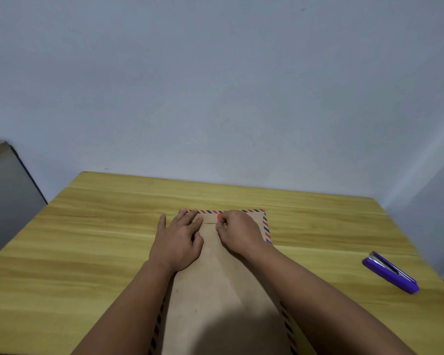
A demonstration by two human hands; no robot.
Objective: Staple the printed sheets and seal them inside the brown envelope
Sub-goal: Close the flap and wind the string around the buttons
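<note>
A brown envelope with a red and blue striped border lies lengthwise on the wooden table, its flap folded down at the far end. My left hand presses flat on the flap's left part, fingers straight. At the red round clasp, my right hand has its fingers curled and pinches a thin string or tie. The printed sheets are not visible. A purple stapler lies on the table to the right, apart from both hands.
A pale wall rises right behind the table's far edge. Left of the table stands a grey cabinet. Bare wood shows on both sides of the envelope.
</note>
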